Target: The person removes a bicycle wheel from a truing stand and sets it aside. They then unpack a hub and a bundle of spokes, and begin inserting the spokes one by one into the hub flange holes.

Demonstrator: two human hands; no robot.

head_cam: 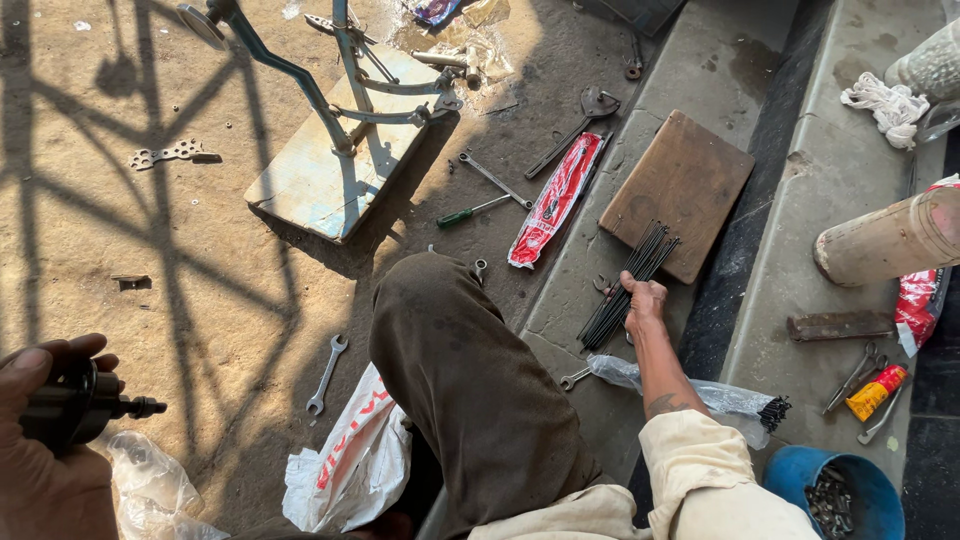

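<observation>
My left hand [40, 450] at the lower left is closed around a black wheel hub [80, 405] whose axle sticks out to the right. My right hand [643, 302] reaches forward over the concrete step and grips a bundle of thin black spokes [632, 278]. The spokes fan out onto a brown wooden board [690, 170]. My bent knee in dark trousers [450, 350] lies between the two hands. A clear plastic bag holding more spokes [735, 402] rests under my right forearm.
A blue metal stand on a plate [335, 140] sits on the dirt ahead. Spanners [327, 375], a green-handled screwdriver [470, 212] and a red packet [555, 200] lie around. A blue tub of small parts [835, 490] is at the lower right, a white bag [350, 460] beside my knee.
</observation>
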